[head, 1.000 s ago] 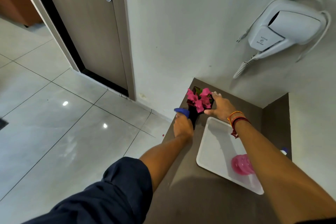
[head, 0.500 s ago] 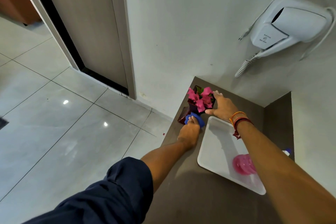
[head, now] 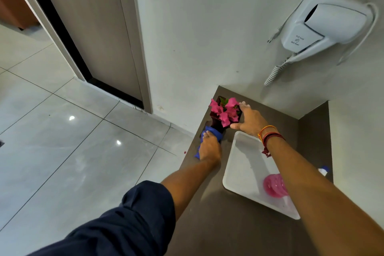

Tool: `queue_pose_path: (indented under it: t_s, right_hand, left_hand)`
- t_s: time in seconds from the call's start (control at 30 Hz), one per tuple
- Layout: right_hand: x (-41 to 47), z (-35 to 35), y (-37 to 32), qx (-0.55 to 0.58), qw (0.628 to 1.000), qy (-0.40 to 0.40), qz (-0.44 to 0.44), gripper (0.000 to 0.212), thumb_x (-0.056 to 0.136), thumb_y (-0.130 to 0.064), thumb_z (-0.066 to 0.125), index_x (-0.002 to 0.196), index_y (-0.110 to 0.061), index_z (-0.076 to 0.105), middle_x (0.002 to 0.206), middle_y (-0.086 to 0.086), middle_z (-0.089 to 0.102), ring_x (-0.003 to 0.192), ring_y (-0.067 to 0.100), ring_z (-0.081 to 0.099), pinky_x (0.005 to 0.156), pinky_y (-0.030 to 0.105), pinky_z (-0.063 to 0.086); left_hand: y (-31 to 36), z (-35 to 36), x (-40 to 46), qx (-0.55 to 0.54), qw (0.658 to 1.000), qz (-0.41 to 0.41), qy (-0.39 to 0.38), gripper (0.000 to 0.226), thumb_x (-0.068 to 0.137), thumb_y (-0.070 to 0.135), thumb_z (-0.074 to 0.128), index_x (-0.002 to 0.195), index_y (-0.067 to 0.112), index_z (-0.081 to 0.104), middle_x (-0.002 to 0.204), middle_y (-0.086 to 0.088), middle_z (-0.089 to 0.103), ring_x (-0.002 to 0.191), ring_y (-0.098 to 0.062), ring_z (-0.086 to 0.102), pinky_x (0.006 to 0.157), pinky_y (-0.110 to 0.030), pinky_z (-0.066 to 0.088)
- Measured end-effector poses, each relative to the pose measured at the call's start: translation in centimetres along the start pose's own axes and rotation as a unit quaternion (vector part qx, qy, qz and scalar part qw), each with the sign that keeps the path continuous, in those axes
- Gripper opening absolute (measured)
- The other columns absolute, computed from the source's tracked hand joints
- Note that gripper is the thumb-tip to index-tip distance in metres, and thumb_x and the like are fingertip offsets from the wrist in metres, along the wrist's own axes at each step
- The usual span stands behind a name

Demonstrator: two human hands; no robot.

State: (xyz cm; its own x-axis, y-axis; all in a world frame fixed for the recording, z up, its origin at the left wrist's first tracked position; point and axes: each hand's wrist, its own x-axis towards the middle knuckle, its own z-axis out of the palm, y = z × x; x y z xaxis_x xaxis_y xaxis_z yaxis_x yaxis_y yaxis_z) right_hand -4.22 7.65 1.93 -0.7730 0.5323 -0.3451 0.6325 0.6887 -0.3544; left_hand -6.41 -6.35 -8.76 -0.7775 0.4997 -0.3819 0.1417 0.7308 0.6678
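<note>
A dark vase with pink flowers (head: 225,111) stands tilted at the far left corner of a brown counter (head: 228,224). My right hand (head: 248,119) grips the vase's top from the right, thumb in front and fingers behind. My left hand (head: 209,147) presses a blue cloth (head: 214,133) against the lower front of the vase, near the counter's left edge. Most of the cloth is hidden under the hand.
A white tray (head: 243,168) lies on the counter right of my left hand, with a pink object (head: 274,186) in its near end. A white and blue bottle tip (head: 323,171) shows behind my right arm. A hair dryer (head: 324,29) hangs on the wall. A door (head: 97,33) stands at left.
My left hand and the blue cloth moved from the vase's left side across its front, then back down to the left along its base. My right hand stayed on the vase.
</note>
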Motion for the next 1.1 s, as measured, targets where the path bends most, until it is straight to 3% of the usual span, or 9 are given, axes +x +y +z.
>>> queue_pose_path:
  t_s: [0.13,0.27,0.47,0.53,0.63,0.73,0.87,0.97,1.1]
  right_hand:
    - [-0.1,0.1,0.1,0.008,1.0,-0.002,-0.004,0.1,0.081,-0.026,0.078,0.157,-0.008,0.015,0.166,0.012,0.009,0.154,0.029,0.01,0.124,0.043,0.019]
    - [0.0,-0.1,0.1,0.0,1.0,-0.002,-0.011,0.1,0.081,-0.026,0.079,0.157,-0.008,0.016,0.166,0.013,0.01,0.154,0.03,0.011,0.124,0.043,0.019]
    - [-0.3,-0.3,-0.1,0.001,1.0,-0.001,-0.01,0.099,0.081,-0.024,0.079,0.156,-0.008,0.016,0.166,0.015,0.01,0.154,0.031,0.011,0.124,0.045,0.018]
    - [-0.4,-0.3,-0.3,0.003,1.0,0.002,-0.007,0.099,0.081,-0.023,0.079,0.156,-0.007,0.017,0.165,0.015,0.01,0.154,0.031,0.01,0.124,0.045,0.018]
    - [-0.5,-0.3,-0.6,0.004,1.0,0.002,-0.005,0.098,0.081,-0.022,0.079,0.156,-0.008,0.018,0.165,0.016,0.01,0.153,0.032,0.011,0.124,0.045,0.017]
    - [-0.5,-0.3,-0.6,0.0,1.0,0.001,-0.004,0.1,0.08,-0.023,0.08,0.156,-0.007,0.016,0.165,0.016,0.009,0.153,0.032,0.011,0.123,0.044,0.017]
    - [-0.3,-0.2,-0.5,-0.01,1.0,0.003,-0.005,0.102,0.08,-0.026,0.08,0.156,-0.006,0.016,0.165,0.016,0.011,0.153,0.033,0.013,0.123,0.044,0.019]
    - [-0.3,-0.2,-0.3,-0.013,1.0,0.0,-0.005,0.102,0.081,-0.027,0.079,0.157,-0.007,0.015,0.166,0.015,0.01,0.153,0.032,0.014,0.122,0.043,0.021]
    - [-0.3,-0.1,-0.3,-0.015,1.0,0.001,-0.005,0.101,0.081,-0.027,0.078,0.157,-0.007,0.015,0.166,0.014,0.01,0.153,0.032,0.013,0.123,0.043,0.02]
  left_hand:
    - [1.1,2.0,0.0,0.009,1.0,0.013,-0.016,0.05,0.102,0.005,0.045,0.147,-0.009,0.029,0.144,-0.028,0.048,0.129,-0.042,0.052,0.106,-0.048,0.048]
    - [0.5,3.0,0.1,0.072,0.996,0.032,-0.038,0.061,0.102,0.002,0.047,0.153,-0.009,0.014,0.157,-0.028,0.03,0.14,-0.04,0.042,0.112,-0.046,0.044]
    - [-1.8,0.8,0.9,0.153,0.972,0.155,-0.083,0.031,0.097,0.004,0.053,0.127,-0.003,0.054,0.127,-0.024,0.062,0.111,-0.038,0.065,0.095,-0.049,0.055]
    - [-2.4,-1.1,1.2,0.115,0.978,0.149,-0.09,0.025,0.097,0.017,0.054,0.115,0.0,0.062,0.113,-0.022,0.069,0.102,-0.038,0.067,0.091,-0.048,0.057]
    - [-3.2,-3.2,1.5,0.065,0.996,0.059,0.021,0.026,0.098,0.022,0.049,0.104,0.002,0.065,0.103,-0.022,0.071,0.093,-0.04,0.068,0.082,-0.044,0.059]
    - [-3.0,-3.3,1.6,-0.02,0.998,-0.027,0.061,0.028,0.101,0.017,0.045,0.119,-0.001,0.057,0.111,-0.021,0.068,0.098,-0.036,0.066,0.087,-0.046,0.058]
    - [-1.8,-1.0,0.9,0.027,0.998,0.049,-0.022,0.049,0.103,0.005,0.045,0.148,-0.004,0.03,0.148,-0.025,0.045,0.134,-0.037,0.048,0.113,-0.045,0.043]
    - [-1.8,0.4,0.5,0.099,0.993,0.059,-0.033,0.059,0.104,0.001,0.043,0.155,-0.005,0.013,0.162,-0.024,0.021,0.15,-0.036,0.024,0.122,-0.045,0.03]
    - [-2.7,0.7,0.2,0.198,0.968,0.129,-0.083,0.057,0.101,0.005,0.052,0.151,-0.003,0.027,0.155,-0.024,0.035,0.143,-0.037,0.036,0.117,-0.051,0.036]
